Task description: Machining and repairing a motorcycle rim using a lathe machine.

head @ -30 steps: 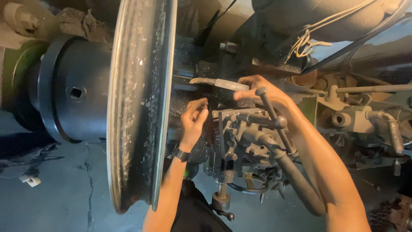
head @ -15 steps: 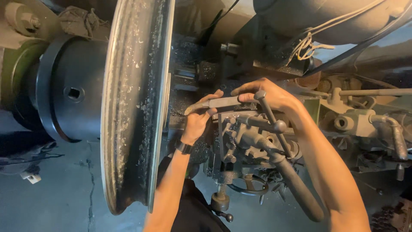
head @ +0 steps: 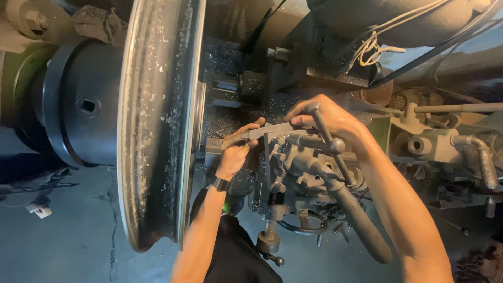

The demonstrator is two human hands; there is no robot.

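Note:
A flat grey metal bar tool (head: 262,133) lies across the top of the lathe's tool post (head: 298,162), pointing toward the big steel disc (head: 157,120). My left hand (head: 237,152) grips the bar's end nearest the disc, thumb on top. At the other end, my right hand (head: 327,116) is closed over the bar, beside the post's black clamping lever (head: 340,173). The bar's tip sits just short of the disc's rim face.
The disc is mounted on a dark round chuck (head: 78,110) at left. Metal chips cover the carriage behind the hands (head: 230,89). A small handwheel (head: 301,222) and crank hang below the post. Wires (head: 377,44) and levers (head: 471,152) are at right. Grey concrete floor (head: 68,241) lies below.
The bar came down and toward the disc. My left hand, free a second ago, has taken hold of its near end; my right hand stayed on the other end.

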